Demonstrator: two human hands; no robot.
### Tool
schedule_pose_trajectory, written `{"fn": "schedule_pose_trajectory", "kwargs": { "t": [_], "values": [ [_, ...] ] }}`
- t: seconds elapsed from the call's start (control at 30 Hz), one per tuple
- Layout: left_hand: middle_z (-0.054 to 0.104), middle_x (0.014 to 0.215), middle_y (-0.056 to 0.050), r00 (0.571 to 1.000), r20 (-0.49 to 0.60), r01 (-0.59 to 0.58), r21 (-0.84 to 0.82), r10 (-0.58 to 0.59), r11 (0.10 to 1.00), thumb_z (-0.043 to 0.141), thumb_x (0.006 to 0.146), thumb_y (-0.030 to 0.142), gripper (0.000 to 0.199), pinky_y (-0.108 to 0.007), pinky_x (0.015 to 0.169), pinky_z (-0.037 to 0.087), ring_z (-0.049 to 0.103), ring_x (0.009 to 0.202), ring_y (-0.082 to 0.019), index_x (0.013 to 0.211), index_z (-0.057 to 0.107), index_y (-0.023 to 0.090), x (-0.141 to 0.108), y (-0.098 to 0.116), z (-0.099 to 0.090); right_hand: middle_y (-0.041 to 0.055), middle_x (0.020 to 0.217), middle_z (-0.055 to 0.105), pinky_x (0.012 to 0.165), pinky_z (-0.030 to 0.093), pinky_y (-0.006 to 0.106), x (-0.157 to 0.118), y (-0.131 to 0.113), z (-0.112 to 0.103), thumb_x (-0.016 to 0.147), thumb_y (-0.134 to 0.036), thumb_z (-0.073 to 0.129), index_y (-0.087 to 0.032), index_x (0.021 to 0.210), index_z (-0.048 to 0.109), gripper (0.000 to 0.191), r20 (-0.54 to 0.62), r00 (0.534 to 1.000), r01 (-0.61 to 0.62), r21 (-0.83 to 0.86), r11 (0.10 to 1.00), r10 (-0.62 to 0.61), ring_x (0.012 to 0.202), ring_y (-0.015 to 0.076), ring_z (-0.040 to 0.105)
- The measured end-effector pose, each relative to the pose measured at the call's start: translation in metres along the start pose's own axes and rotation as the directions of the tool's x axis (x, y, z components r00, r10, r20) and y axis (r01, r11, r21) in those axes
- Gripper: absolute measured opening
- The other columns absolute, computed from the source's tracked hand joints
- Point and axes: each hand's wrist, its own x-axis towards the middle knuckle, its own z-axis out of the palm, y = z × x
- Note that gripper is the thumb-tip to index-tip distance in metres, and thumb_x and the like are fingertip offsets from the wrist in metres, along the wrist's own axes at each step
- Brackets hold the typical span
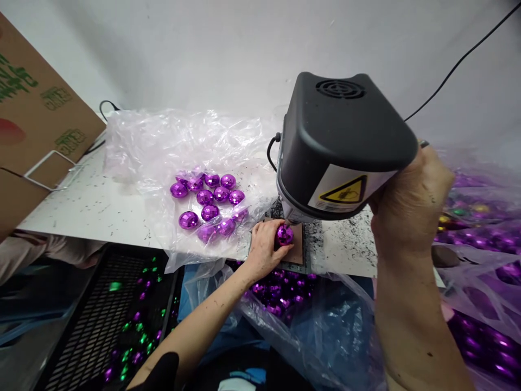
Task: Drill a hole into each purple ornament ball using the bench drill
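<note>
A purple mirrored ball is held between the thumb and fingers of my left hand, on a brown pad under a black machine with a yellow warning label. My right hand is raised at the machine's right side; its fingers are mostly hidden behind the housing, so what they grip cannot be made out. Left of my left hand, several purple balls lie on a clear plastic sheet.
A cardboard box stands at the far left. Below it is a black crate with green and purple pieces. Purple balls fill a bag under the white table's front edge. More bagged balls lie at right.
</note>
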Motion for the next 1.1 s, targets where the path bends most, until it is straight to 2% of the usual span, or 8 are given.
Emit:
{"fn": "schedule_pose_trajectory", "kwargs": {
  "t": [0.23, 0.37, 0.47, 0.53, 0.6, 0.77, 1.0, 1.1],
  "values": [
    [0.063, 0.120, -0.009, 0.997, 0.030, -0.076, 0.067, 0.074, 0.995, 0.068, 0.091, 0.036, 0.044, -0.054, 0.119, 0.028, 0.057, 0.118, -0.026, 0.127, 0.046, 0.020, 0.000, -0.001, 0.001, -0.0061, 0.060, 0.037, 0.040, 0.033, 0.015, 0.006, -0.001, -0.009, 0.086, -0.059, 0.062, -0.013, 0.076, 0.054, 0.048, 0.050, 0.999, 0.011, -0.092, 0.996, -0.006, 0.041, -0.0015, 0.030],
    [0.063, 0.118, -0.008, 0.997, -0.012, -0.072, 0.090, 0.074, 0.993, 0.071, 0.089, 0.043, 0.049, -0.054, 0.119, 0.030, 0.059, 0.115, -0.025, 0.125, 0.047, 0.020, 0.000, -0.002, 0.005, -0.0074, 0.053, 0.030, 0.035, 0.024, 0.016, 0.002, -0.009, -0.011, 0.086, -0.049, 0.065, -0.014, 0.075, 0.057, 0.037, 0.078, 0.997, 0.000, -0.076, 0.997, 0.006, 0.038, 0.0012, 0.030],
    [0.063, 0.120, -0.008, 0.997, -0.024, -0.064, 0.111, 0.067, 0.992, 0.069, 0.090, 0.037, 0.045, -0.053, 0.120, 0.030, 0.058, 0.118, -0.025, 0.125, 0.047, 0.021, 0.000, -0.001, 0.007, -0.0062, 0.050, 0.035, 0.034, 0.025, 0.020, -0.019, -0.014, -0.009, 0.087, -0.040, 0.062, -0.014, 0.074, 0.061, 0.029, -0.043, 0.993, 0.104, -0.198, 0.975, -0.114, 0.038, 0.0048, 0.037],
    [0.062, 0.124, -0.009, 0.998, -0.026, -0.059, 0.118, 0.063, 0.991, 0.070, 0.089, 0.035, 0.045, -0.054, 0.120, 0.030, 0.057, 0.121, -0.026, 0.125, 0.047, 0.021, 0.000, -0.001, 0.008, -0.0043, 0.054, 0.045, 0.038, 0.031, 0.022, -0.040, -0.014, -0.011, 0.086, -0.035, 0.062, -0.015, 0.076, 0.063, 0.023, -0.111, 0.972, 0.166, -0.291, 0.942, -0.205, 0.044, 0.0067, 0.046],
    [0.062, 0.127, -0.010, 0.998, -0.021, -0.055, 0.121, 0.058, 0.991, 0.070, 0.088, 0.034, 0.045, -0.054, 0.120, 0.030, 0.056, 0.124, -0.027, 0.124, 0.048, 0.021, 0.000, -0.001, 0.008, -0.0025, 0.061, 0.053, 0.046, 0.039, 0.025, -0.063, -0.010, -0.016, 0.084, -0.034, 0.063, -0.015, 0.079, 0.065, 0.019, -0.144, 0.960, 0.177, -0.355, 0.918, -0.240, 0.051, 0.0086, 0.053],
    [0.062, 0.128, -0.010, 0.999, -0.006, -0.044, 0.124, 0.045, 0.991, 0.070, 0.087, 0.034, 0.046, -0.055, 0.120, 0.030, 0.056, 0.125, -0.027, 0.125, 0.047, 0.021, -0.001, -0.001, 0.008, 0.0010, 0.070, 0.062, 0.052, 0.046, 0.027, -0.094, 0.004, -0.031, 0.083, -0.028, 0.062, -0.013, 0.086, 0.068, 0.016, -0.020, 0.971, 0.207, -0.426, 0.880, -0.238, 0.057, 0.0105, 0.058],
    [0.062, 0.124, -0.010, 0.999, -0.024, -0.039, 0.140, 0.043, 0.989, 0.069, 0.089, 0.035, 0.045, -0.054, 0.120, 0.031, 0.057, 0.122, -0.026, 0.126, 0.047, 0.020, -0.002, 0.002, 0.006, 0.0015, 0.072, 0.060, 0.061, 0.050, 0.026, -0.096, 0.010, -0.032, 0.085, -0.019, 0.058, -0.012, 0.082, 0.066, 0.011, 0.038, 0.949, 0.297, -0.438, 0.848, -0.313, 0.063, 0.0092, 0.061],
    [0.062, 0.125, -0.010, 0.999, -0.027, -0.035, 0.144, 0.040, 0.989, 0.069, 0.089, 0.035, 0.045, -0.053, 0.120, 0.032, 0.056, 0.123, -0.027, 0.126, 0.047, 0.020, -0.002, 0.001, 0.008, 0.0006, 0.070, 0.057, 0.058, 0.046, 0.024, -0.098, 0.013, -0.028, 0.087, -0.016, 0.056, -0.013, 0.084, 0.065, 0.010, 0.039, 0.937, 0.331, -0.421, 0.844, -0.348, 0.063, 0.0075, 0.057]
  ]
}}
